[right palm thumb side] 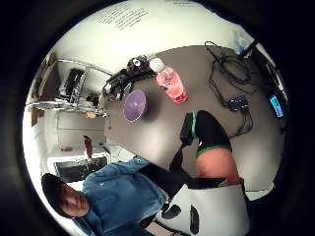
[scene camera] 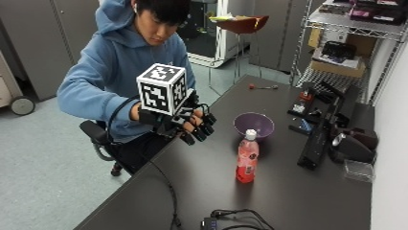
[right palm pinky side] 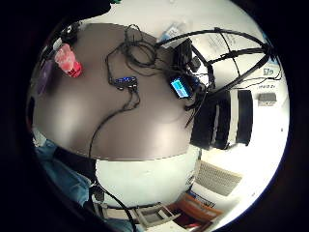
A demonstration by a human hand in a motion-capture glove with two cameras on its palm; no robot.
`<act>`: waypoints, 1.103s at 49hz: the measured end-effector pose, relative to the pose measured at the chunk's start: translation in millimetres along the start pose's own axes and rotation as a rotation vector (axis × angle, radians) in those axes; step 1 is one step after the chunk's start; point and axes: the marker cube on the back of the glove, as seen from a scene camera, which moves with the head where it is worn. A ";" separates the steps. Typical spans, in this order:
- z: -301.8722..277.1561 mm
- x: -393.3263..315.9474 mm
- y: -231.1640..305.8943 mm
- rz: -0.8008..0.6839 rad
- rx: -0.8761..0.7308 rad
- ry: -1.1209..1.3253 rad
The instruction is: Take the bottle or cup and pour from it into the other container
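The clear plastic bottle [scene camera: 247, 156] of pink drink is stood upright on the table [scene camera: 306, 201], well apart from the gloved right hand [scene camera: 191, 123]. Fingers are loosely curled, nothing held. A round purple bowl [scene camera: 254, 124] is sat just behind it.

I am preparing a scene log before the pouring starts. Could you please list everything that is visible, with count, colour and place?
bottle: one, clear with pink liquid and white cap, upright on the table, in front of the bowl.
bowl: one, purple, on the table beyond the bottle.
table: one, dark brown.
cables with small hub: black, at the near table edge.
black devices: several, along the wall side.
wire shelf: one, metal, behind the table.
right hand: black glove, raised over the table edge, fingers loosely curled, holding nothing.
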 end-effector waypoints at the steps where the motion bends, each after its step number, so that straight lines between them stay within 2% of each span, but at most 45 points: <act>1: -0.2 0.4 0.0 0.000 0.000 0.000; 17: -6.0 13.9 7.4 0.009 0.005 0.019; 27: 0.6 28.0 10.1 0.042 0.079 -0.039; 36: 25.5 51.7 -1.6 0.107 0.226 -0.162; 54: 89.3 71.7 -31.9 0.171 0.330 -0.553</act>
